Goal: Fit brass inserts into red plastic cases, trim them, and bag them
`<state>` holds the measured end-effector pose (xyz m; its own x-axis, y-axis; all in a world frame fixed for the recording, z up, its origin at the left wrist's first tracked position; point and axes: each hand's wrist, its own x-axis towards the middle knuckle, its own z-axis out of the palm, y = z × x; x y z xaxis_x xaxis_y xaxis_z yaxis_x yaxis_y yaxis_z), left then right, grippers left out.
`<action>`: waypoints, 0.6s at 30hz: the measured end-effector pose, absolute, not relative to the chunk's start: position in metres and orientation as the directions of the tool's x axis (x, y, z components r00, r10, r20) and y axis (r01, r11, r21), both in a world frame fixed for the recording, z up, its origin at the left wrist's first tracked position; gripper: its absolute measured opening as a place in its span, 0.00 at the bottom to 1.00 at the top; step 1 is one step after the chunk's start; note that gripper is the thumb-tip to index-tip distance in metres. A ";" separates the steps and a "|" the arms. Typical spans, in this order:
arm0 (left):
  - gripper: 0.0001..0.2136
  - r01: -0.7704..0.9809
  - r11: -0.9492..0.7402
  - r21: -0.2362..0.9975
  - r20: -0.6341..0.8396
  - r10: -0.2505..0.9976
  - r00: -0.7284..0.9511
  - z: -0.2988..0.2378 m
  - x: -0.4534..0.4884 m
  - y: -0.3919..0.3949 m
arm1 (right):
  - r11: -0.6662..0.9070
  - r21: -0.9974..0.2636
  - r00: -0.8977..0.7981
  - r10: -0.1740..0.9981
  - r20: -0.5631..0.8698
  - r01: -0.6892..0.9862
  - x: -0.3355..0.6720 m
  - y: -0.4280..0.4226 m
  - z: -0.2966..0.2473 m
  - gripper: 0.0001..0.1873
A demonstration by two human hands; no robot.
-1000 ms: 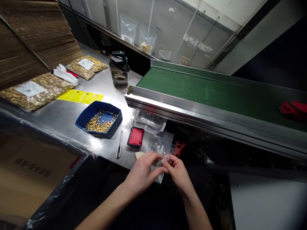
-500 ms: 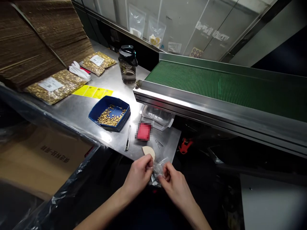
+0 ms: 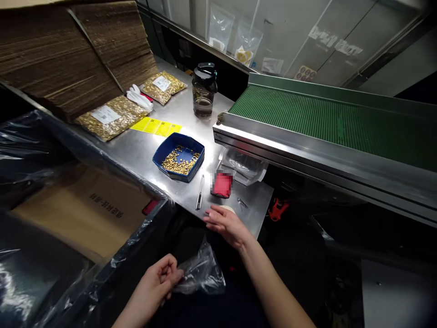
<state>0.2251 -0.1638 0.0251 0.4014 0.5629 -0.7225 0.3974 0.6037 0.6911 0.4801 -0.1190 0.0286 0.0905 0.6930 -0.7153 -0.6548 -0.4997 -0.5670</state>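
Clear plastic bag (image 3: 206, 272) extended rightward from the left hand (image 3: 155, 280), its edge pinched between thumb and fingers, below the near edge of the metal table (image 3: 256, 214). The left forearm was cut off by the frame. The right hand (image 3: 229, 226) was unclasped, fingers loosely extended, partly hiding a cream-coloured piece (image 3: 228, 208). Pixelation obscured the red item (image 3: 222, 184); the bag's pinched edge was hidden.

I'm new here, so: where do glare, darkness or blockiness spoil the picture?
Head view: glare on the metal table beside the blue tray, highlights on the clear bag in the left hand, deep black below the green conveyor, coarse blocks over the red box.
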 end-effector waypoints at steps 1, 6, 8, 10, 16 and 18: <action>0.26 0.370 0.604 0.706 -0.708 0.584 0.398 0.026 0.222 -0.164 | -0.474 -0.559 0.119 0.681 -0.723 -0.681 0.474 -0.110 0.024 0.21; 0.27 0.407 0.483 0.775 -0.627 0.667 0.402 0.034 0.224 -0.157 | -0.320 -0.545 0.300 0.573 -0.763 -0.775 0.460 -0.067 0.008 0.15; 0.29 0.474 0.444 0.760 -0.639 0.645 0.420 0.033 0.226 -0.154 | -0.291 -0.562 0.354 0.536 -0.766 -0.774 0.460 -0.059 0.007 0.16; 0.31 0.537 0.434 0.723 -0.675 0.612 0.413 0.027 0.228 -0.152 | -0.270 -0.601 0.413 0.517 -0.750 -0.752 0.462 -0.063 0.013 0.16; 0.34 0.636 0.429 0.641 -0.730 0.598 0.332 -0.002 0.239 -0.145 | -0.380 -0.868 0.488 0.719 -0.495 -0.320 0.473 -0.154 0.069 0.16; 0.34 0.648 0.404 0.645 -0.724 0.594 0.350 -0.007 0.245 -0.141 | -0.378 -0.903 0.249 0.912 -0.326 0.203 0.475 -0.195 0.085 0.09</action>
